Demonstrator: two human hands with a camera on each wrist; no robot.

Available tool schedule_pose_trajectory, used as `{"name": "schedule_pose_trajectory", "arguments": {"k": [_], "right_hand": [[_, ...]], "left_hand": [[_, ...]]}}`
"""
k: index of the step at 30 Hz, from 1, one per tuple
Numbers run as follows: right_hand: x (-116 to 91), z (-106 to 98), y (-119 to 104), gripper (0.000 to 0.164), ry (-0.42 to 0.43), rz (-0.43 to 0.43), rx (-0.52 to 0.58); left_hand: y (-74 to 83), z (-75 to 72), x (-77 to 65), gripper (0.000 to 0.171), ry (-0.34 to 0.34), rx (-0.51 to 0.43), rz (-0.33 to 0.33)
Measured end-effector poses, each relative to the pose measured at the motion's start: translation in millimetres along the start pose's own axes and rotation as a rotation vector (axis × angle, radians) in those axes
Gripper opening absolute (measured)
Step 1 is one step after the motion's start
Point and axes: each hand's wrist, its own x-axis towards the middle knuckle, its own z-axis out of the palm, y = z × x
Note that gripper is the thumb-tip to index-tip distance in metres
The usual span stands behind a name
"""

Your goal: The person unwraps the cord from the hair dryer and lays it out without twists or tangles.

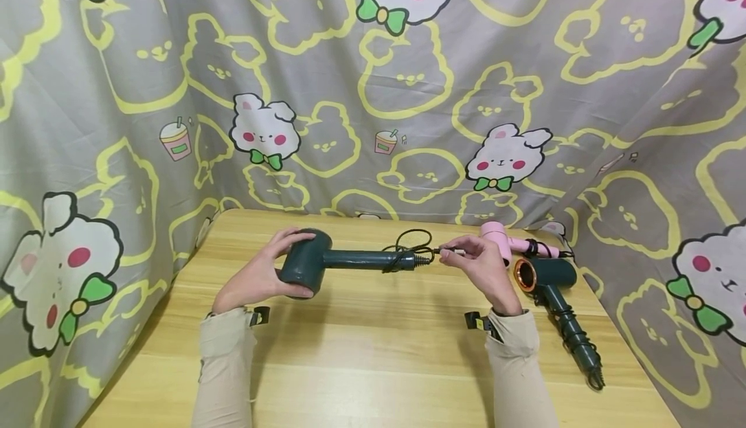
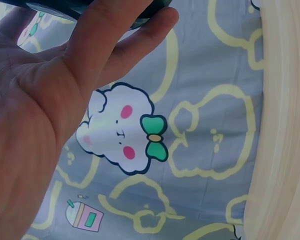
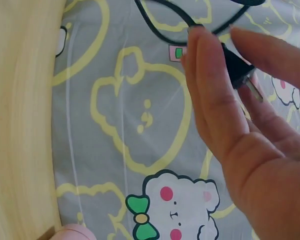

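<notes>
left hand (image 1: 263, 271): wide grip on green dryer (image 1: 361, 260) | right hand (image 1: 486, 267): pinches its plug (image 3: 237, 69)

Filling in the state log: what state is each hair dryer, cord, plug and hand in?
Held green dryer: raised above the table, handle level, unplugged.
Its cord: partly loose, looping by the handle's end.
Plug: out of any socket, prong exposed.
Pink dryer: lying on the table, cord wrapped.
Other green dryer: lying on the table, cord wrapped.
Left hand: grips the held dryer's head.
Right hand: pinches the plug.
</notes>
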Motion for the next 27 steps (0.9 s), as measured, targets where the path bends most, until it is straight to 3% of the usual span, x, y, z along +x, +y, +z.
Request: {"name": "schedule_pose_trajectory", "arguments": {"k": [9,14,20,27], "right_hand": [[4.0,3.6,-1.6,0.029,0.215,-0.15,0.227],[1.1,7.6,-10.1,0.033,0.269,-0.187,0.198],[-6.1,10.4,-23.1,0.032,0.264,-0.25,0.156],[-16.1,11.7,-40.0,0.031,0.13,-0.391,0.172]], "left_hand": [[1.0,4.6,3.5,0.1,-0.016,0.018,0.031],[1.4,6.2,4.1,0.1,-0.029,0.018,0.03],[-0.7,6.2,4.2,0.099,-0.029,0.025,0.017],[-2.7,5.9,4.4,0.099,-0.019,0.037,0.012]]}}
